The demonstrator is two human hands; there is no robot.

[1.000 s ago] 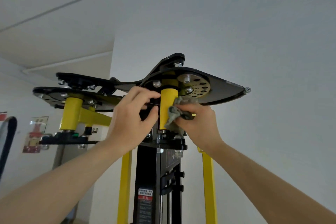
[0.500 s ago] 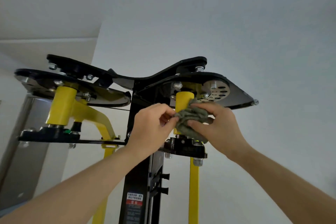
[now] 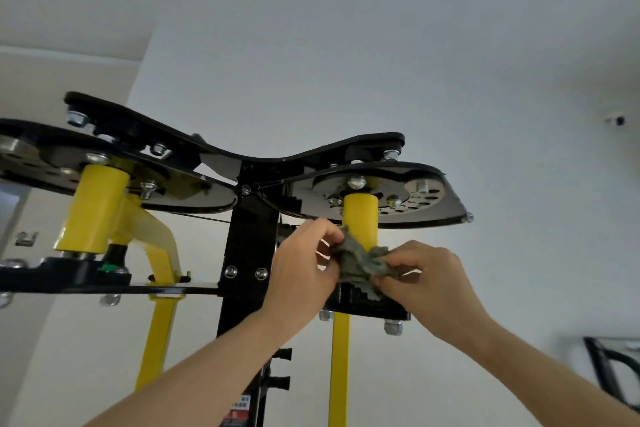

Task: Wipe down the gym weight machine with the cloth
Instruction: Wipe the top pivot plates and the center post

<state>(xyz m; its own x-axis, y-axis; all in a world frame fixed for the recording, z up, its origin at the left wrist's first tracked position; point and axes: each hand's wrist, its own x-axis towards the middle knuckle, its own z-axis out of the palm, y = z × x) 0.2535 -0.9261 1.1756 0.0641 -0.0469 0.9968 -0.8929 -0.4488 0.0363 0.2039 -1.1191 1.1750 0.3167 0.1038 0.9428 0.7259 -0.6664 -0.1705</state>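
The black and yellow weight machine rises above me, seen from below. Its right yellow pivot cylinder stands under a black top plate with a perforated silver disc. A crumpled grey-green cloth is wrapped around the lower part of that cylinder. My left hand pinches the cloth's left end and my right hand grips its right end. The cylinder's base is hidden behind the cloth.
A second yellow cylinder and black plate sit at the left. Yellow bars run down beside the black central column. White wall and ceiling lie behind. A dark frame shows at the lower right edge.
My left hand has left the machine and taken the cloth's left end. Both hands have slid lower on the right yellow cylinder. The view has shifted right.
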